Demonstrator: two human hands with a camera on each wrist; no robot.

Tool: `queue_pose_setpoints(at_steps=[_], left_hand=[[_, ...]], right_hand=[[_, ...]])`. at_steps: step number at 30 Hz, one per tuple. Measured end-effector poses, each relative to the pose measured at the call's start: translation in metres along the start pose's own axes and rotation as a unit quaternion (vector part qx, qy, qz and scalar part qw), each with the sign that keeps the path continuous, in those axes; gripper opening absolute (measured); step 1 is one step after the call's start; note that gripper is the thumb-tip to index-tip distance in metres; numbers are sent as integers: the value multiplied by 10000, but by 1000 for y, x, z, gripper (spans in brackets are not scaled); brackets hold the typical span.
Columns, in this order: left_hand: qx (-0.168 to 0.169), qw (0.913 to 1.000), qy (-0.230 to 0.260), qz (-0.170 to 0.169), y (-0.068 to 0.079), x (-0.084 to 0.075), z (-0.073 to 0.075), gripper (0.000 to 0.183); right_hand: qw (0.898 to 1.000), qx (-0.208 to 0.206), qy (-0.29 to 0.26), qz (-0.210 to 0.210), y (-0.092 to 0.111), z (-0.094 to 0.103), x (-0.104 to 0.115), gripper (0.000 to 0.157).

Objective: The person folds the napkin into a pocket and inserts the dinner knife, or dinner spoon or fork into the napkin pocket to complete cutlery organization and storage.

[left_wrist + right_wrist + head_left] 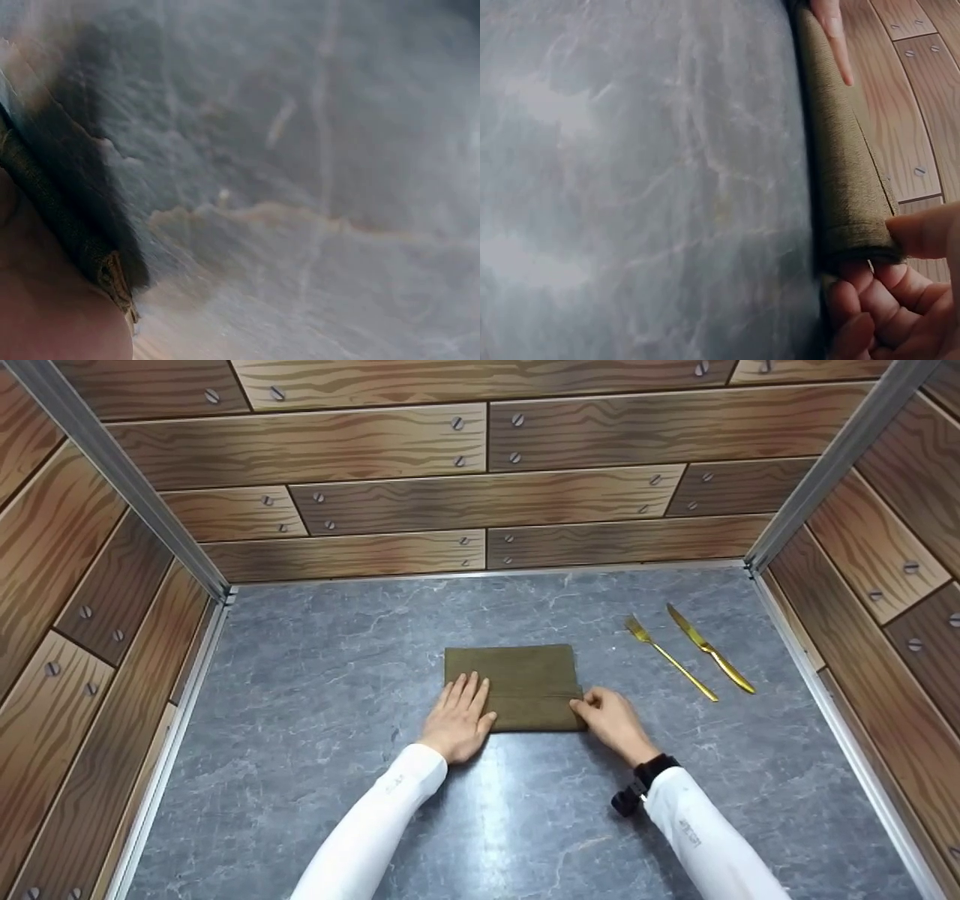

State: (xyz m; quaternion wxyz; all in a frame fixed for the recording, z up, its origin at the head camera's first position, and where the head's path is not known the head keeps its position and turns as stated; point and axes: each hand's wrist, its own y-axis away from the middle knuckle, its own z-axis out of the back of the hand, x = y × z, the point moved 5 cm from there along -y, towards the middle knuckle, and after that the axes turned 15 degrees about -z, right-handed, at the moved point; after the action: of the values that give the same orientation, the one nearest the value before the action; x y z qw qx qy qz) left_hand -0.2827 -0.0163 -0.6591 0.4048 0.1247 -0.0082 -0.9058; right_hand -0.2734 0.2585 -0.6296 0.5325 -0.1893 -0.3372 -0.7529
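A folded olive-brown cloth napkin [529, 679] lies on the grey marbled table, in the middle of the head view. My left hand [459, 718] rests flat on its left part, fingers straight and pointing away from me. At the right edge, near the front corner, my right hand [613, 721] pinches the layers. The right wrist view shows that thumb on top of the napkin [840, 165] and the curled fingers [889, 300] beneath it. Only the napkin's dark edge [56, 214] and part of the left hand [60, 315] appear in the left wrist view.
To the right of the napkin, a gold fork [679, 666] and a gold knife [711, 651] lie slanted side by side on the table [315, 682]. Wood-patterned panels [390, 435] with metal edging rise at the back and both sides.
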Motion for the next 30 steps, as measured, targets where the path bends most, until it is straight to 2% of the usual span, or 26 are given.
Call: queue_pose_setpoints(at_steps=[5,13,15,18,20,22,25,27,28,30], left_hand=[[-16,10000,-39,53,0,-3,2,68],[-3,9993,-325,168,-1,-4,-1,68],[-26,9992,-374,169,-2,-5,-3,68],[-20,9990,-406,196,-1,-6,-2,68],[24,9991,-375,220,0,-6,-1,68],[90,9990,-345,266,1,-5,0,67],[120,9990,-300,303,0,-4,0,67],[167,9988,-340,311,-1,-4,-1,67],[193,9987,-361,311,-1,-4,-1,67],[201,9987,-333,317,-2,-5,0,67]], right_hand=[[9991,-161,355,148,-1,-2,-1,25],[9992,100,389,-79,-6,0,0,31],[9995,-171,279,39,-5,5,1,29],[9937,-845,154,722,3,13,13,23],[9817,-1201,395,1425,14,12,28,19],[9632,-1171,1018,2194,27,1,44,25],[9234,-520,2287,3038,48,-32,56,50],[8960,-2,2928,3338,59,-53,54,65],[8869,223,3135,3385,63,-61,52,71],[8778,509,3373,3363,66,-72,48,78]])
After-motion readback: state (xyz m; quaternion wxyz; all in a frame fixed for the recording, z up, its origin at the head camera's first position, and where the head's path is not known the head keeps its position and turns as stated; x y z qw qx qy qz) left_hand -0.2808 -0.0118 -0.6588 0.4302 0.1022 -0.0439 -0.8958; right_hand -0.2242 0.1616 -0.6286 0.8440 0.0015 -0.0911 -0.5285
